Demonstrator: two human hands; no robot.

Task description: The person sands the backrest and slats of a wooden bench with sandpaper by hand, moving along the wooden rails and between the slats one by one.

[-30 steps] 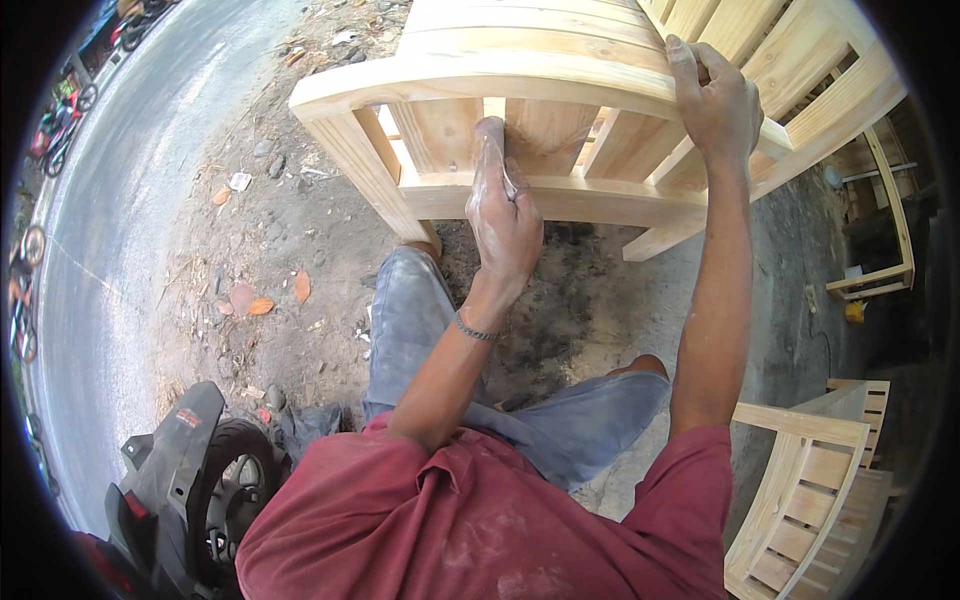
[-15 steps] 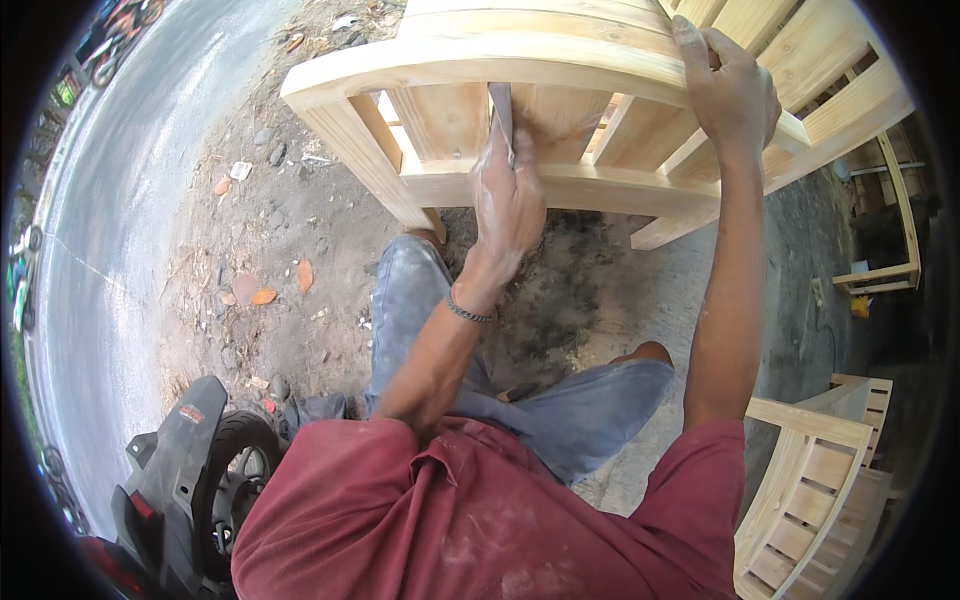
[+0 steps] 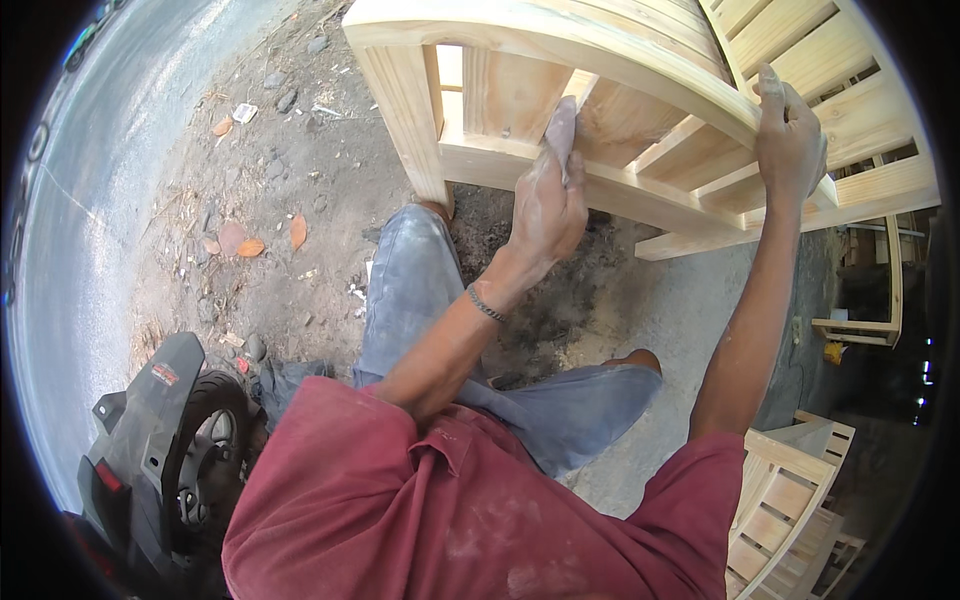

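Observation:
A bare, pale wooden bench (image 3: pixel 600 40) stands before me, its slatted side facing me under a curved armrest. My left hand (image 3: pixel 548 205), coated in white dust, pinches a folded piece of greyish-purple sandpaper (image 3: pixel 562 127). The sandpaper stands up between thumb and fingers at a gap between two upright slats, just above the lower rail (image 3: pixel 490 160). Farther right, my right hand (image 3: pixel 790 145) is closed around the end of the curved armrest, thumb pointing up. Its palm side is hidden.
A parked motorbike (image 3: pixel 170 440) is at the lower left. More slatted wooden furniture (image 3: pixel 785 500) stands at the lower right, and a wooden frame (image 3: pixel 890 280) farther back. Stones and dry leaves (image 3: pixel 250 247) litter the dirt beside the paved road (image 3: pixel 110 200).
The view has shifted, so the bench appears farther right and turned. My left hand with the sandpaper is now lower against the slats, beside the lower rail. My right hand keeps its hold.

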